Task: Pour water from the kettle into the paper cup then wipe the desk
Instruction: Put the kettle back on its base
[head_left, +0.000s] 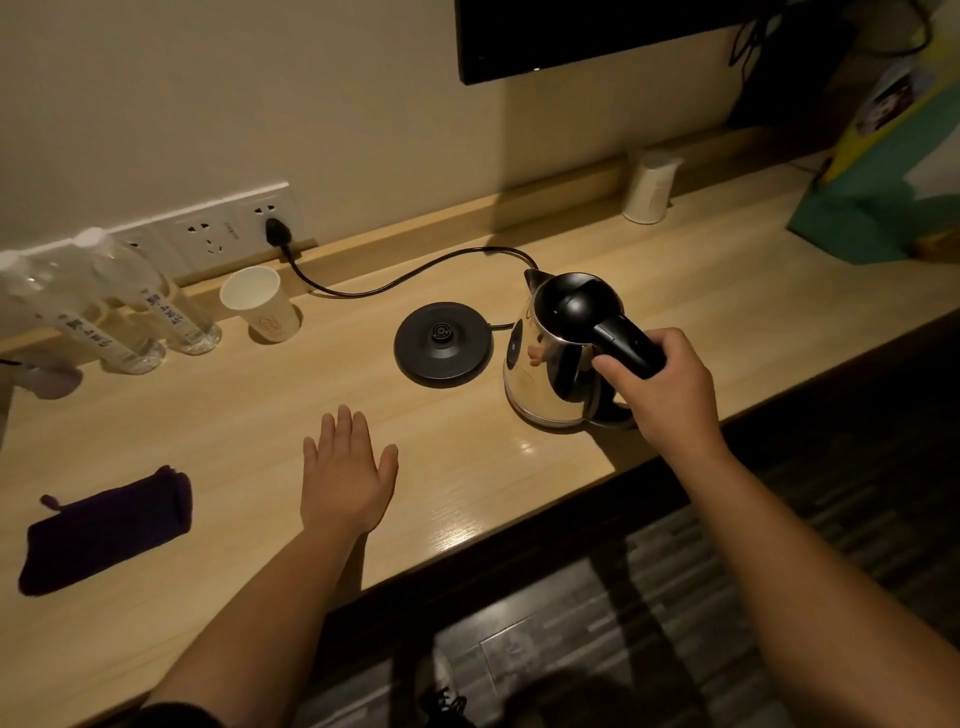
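My fingers (615, 370) on the right hand (660, 387) are wrapped around the black handle of the kettle (558, 353), while my left hand (345, 473) lies flat and spread on the bench (467, 493), holding nothing. The kettle sits upright on the bench just beside its base (441, 344), not on it. Steel-bodied and possibly full, it should feel heavy and swing at the spout, so the handle is the right hold. One dark cloth (106, 530), soft and limp, lies near my left. Farther back stands one open paper cup (260, 304), light, crushable and easy to tip; I would steady it low. Beside it are two water bottles (156, 306), and one more cup (649, 184) sits inverted far right.
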